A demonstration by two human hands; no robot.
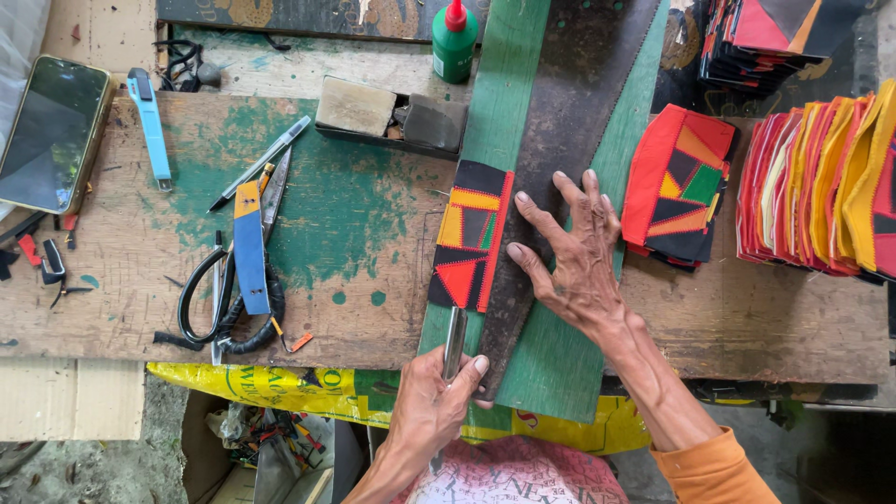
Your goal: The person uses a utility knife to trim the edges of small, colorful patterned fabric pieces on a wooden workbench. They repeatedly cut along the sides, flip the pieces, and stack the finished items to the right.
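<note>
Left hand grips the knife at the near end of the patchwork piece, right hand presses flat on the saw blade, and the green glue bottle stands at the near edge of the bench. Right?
Not quite. The head view shows the green glue bottle at the far edge of the bench, not the near one. The rest holds.

Worn wooden workbench (112, 280) (green paint stains across the top) in even daylight; dirt floor (84, 467) shows beneath its edge.

Head cam, straight down, close over workbench (112, 299).
</note>
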